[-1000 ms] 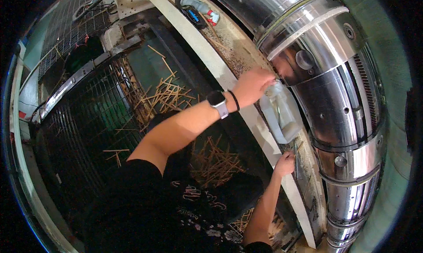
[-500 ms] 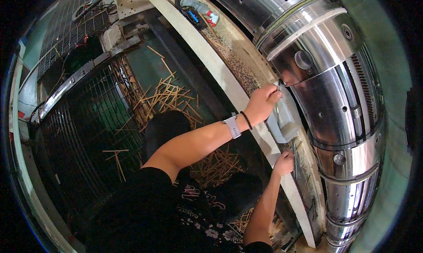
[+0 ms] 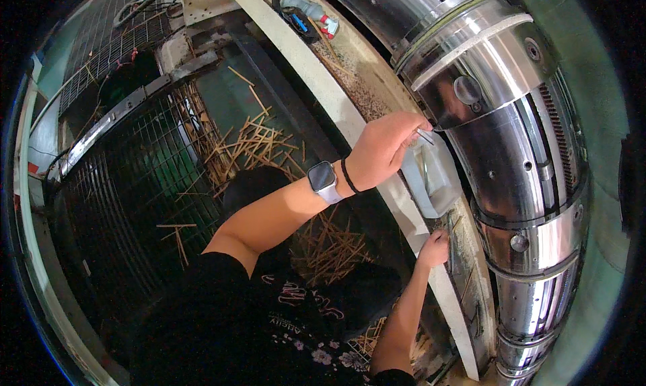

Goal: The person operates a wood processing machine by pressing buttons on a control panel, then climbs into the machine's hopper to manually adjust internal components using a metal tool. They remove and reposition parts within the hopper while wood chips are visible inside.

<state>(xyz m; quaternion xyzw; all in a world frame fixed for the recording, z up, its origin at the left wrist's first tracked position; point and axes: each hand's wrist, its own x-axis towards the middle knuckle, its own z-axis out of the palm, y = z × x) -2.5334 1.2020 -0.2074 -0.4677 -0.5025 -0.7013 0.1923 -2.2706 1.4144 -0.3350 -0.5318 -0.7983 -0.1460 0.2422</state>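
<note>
My left hand (image 3: 389, 149) is closed with its fingertips pinching a thin, shiny metal rod (image 3: 424, 136), whose full shape is hidden. Its tip end is close to the lower side of a polished steel cylinder (image 3: 488, 70). Just below the fingers, a translucent white plastic container (image 3: 442, 182) sits on the cream ledge, with a slender rod-like thing inside. Further down the ledge, my right hand (image 3: 435, 248) is curled closed beside a long grey metal bar (image 3: 451, 248). Whatever lies inside those right fingers is hidden.
A cream metal beam (image 3: 316, 97) runs diagonally before the machine. On its grimy ledge lie a clear bottle with a red cap (image 3: 306, 8), a black and blue object (image 3: 296, 24) and thin sticks. More sticks (image 3: 259, 144) are scattered below, near a wire grid (image 3: 134, 177).
My left hand has turned over and shifted a little left, so the watch face now shows. The right hand stays where it was.
</note>
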